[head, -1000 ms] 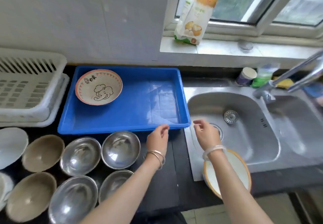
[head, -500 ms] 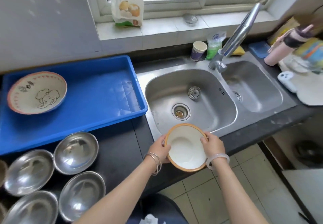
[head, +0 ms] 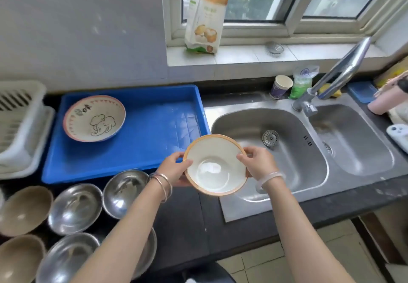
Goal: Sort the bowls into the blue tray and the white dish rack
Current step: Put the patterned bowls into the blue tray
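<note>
Bowl (head: 217, 163) held between both hands

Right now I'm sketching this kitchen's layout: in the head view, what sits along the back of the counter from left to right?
white dish rack → blue tray → sink → paper cup → faucet → pink bottle

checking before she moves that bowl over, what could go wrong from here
1. The orange-rimmed bowl is held only at its rim by the left hand and right hand, above the sink edge; a slip could chip it.
2. The blue tray has a raised wall; carried low, the bowl might clip it.
3. Set down carelessly, it could knock the elephant bowl already there.
</note>
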